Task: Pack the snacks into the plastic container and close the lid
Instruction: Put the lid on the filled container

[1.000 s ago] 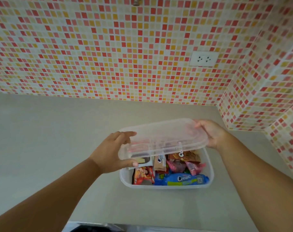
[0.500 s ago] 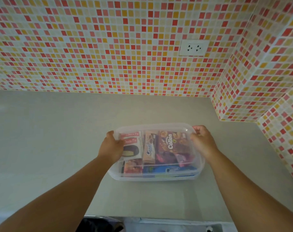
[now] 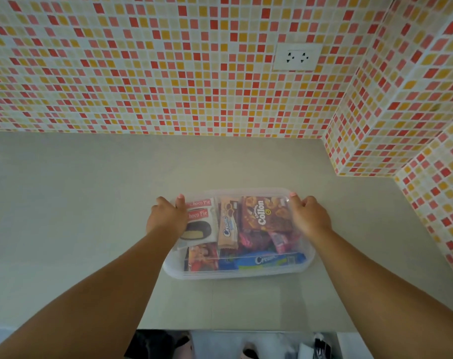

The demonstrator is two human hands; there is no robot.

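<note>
Our left hand (image 3: pixel 165 218) and right hand (image 3: pixel 309 216) grasp the lid (image 3: pixel 235 193) ends with curled fingers; we should press evenly along the plastic container (image 3: pixel 241 273) rim at frame centre.

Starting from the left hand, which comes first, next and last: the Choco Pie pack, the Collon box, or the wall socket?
From the left hand, in the head view:
1. Choco Pie pack, right beside it, at the container's left end.
2. Collon box, farther right, under the lid.
3. Wall socket, high on the tiled wall, farthest.
</note>
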